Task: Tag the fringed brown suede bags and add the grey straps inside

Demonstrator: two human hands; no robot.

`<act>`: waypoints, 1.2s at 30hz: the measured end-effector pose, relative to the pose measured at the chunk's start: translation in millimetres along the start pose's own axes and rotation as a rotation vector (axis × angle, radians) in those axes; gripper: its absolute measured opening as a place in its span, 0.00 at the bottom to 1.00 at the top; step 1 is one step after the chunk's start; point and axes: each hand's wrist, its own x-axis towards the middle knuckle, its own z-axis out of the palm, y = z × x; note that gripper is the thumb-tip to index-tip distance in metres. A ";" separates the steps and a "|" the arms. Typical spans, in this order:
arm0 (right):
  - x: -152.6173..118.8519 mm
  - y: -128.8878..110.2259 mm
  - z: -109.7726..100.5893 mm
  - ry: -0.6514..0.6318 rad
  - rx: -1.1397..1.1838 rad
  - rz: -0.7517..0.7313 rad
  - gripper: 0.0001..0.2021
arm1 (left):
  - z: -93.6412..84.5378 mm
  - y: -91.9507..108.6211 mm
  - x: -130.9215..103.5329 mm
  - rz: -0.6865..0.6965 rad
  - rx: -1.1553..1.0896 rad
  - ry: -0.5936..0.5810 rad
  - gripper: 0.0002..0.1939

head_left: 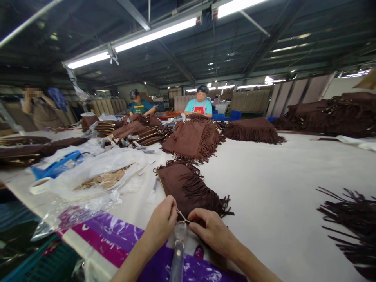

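A thin white string runs between my two hands near the table's front edge. My left hand pinches one end of it. The other end is held between the thumb and fingers of my right hand. Just beyond them a dark brown fringed bag with a gold zipper lies flat. Below the string is a grey strap-like piece with a clear, shiny top, lying over purple printed plastic.
Brown fringed bags are piled further back. At left are clear plastic with tan tags, a tape roll and a blue tool. Dark fringe lies at right. Two people stand across the table, another at far left.
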 end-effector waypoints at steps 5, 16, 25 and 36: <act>9.5 2.1 -0.9 0.061 0.241 0.078 0.11 | -11.1 10.8 9.9 0.094 -0.081 0.107 0.06; 16.7 2.9 -2.4 0.163 0.286 0.026 0.11 | 8.1 28.1 23.1 0.071 -0.284 0.070 0.06; 17.8 7.9 -1.9 0.174 0.313 0.081 0.11 | 20.5 11.9 11.9 0.045 -0.253 0.026 0.10; 13.7 9.9 -6.9 -0.015 1.150 0.364 0.16 | 22.5 3.0 13.6 -0.355 -1.006 -0.126 0.11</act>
